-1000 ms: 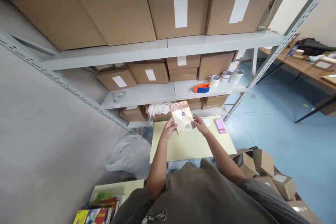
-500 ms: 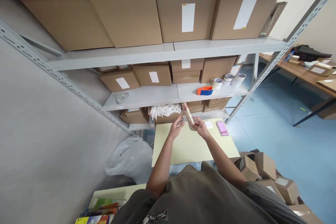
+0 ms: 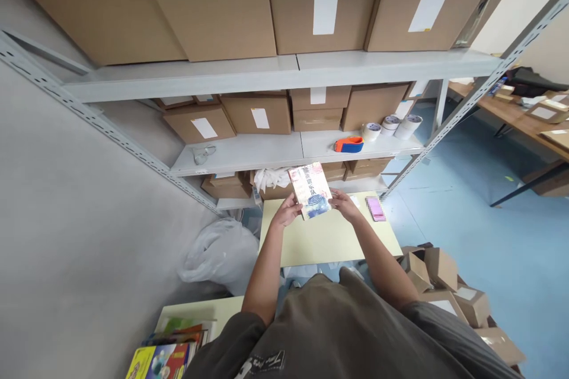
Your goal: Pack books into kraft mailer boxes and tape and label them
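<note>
A book (image 3: 310, 189) with a pale cover, dark lettering and a blue drawing is held up above a pale yellow table (image 3: 306, 246). My left hand (image 3: 288, 211) grips its lower left edge, fingers closed on it. On the opposite edge, my right hand (image 3: 344, 204) pinches the book too. The cover faces me, tilted slightly. Beyond my right hand, a pink stack (image 3: 376, 209) lies on the table's right side, its surface blurred by pixels. A small white item (image 3: 354, 201) is partly hidden behind my right hand.
Cardboard boxes (image 3: 226, 6) fill the metal shelves ahead. Tape rolls (image 3: 371, 131) and an orange and blue item (image 3: 349, 144) sit on the middle shelf. A white plastic bag (image 3: 217, 254) stands at left, books (image 3: 162, 361) lower left, and piled cartons (image 3: 440, 272) at right.
The book has turned from edge-on to showing its cover. My left hand, apart from it before, has closed on its left edge. The view has tilted down a little.
</note>
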`<action>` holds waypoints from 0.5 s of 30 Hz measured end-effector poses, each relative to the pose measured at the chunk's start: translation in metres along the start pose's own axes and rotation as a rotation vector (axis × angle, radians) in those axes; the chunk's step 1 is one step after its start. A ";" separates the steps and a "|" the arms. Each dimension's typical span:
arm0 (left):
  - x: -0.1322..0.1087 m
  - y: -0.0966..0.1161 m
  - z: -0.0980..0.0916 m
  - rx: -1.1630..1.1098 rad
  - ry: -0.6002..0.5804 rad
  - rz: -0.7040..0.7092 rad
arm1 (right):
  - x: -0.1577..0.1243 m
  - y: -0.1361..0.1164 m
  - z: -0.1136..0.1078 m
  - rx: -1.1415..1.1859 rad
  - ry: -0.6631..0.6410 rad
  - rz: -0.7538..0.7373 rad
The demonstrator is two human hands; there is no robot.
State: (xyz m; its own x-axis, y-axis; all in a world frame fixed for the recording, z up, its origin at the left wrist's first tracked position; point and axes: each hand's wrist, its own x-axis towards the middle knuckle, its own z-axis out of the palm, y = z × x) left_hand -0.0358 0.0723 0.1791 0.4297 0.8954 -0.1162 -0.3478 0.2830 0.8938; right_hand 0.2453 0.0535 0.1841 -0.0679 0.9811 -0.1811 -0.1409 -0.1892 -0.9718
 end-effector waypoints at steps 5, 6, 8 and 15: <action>0.005 -0.014 -0.019 0.076 0.195 -0.078 | -0.005 0.009 0.004 0.137 -0.035 0.069; 0.006 -0.021 -0.022 0.073 0.258 -0.076 | -0.005 0.014 0.007 0.147 -0.025 0.082; 0.006 -0.036 -0.028 0.052 0.363 -0.057 | -0.004 0.027 0.012 0.160 -0.013 0.109; 0.001 -0.103 -0.067 0.035 0.484 -0.155 | 0.011 0.111 0.021 0.169 0.056 0.284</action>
State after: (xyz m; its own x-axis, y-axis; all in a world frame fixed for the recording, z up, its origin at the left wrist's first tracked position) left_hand -0.0553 0.0671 0.0581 0.0355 0.9028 -0.4286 -0.2789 0.4207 0.8632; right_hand 0.2078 0.0426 0.0769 -0.0746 0.8879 -0.4540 -0.2864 -0.4551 -0.8431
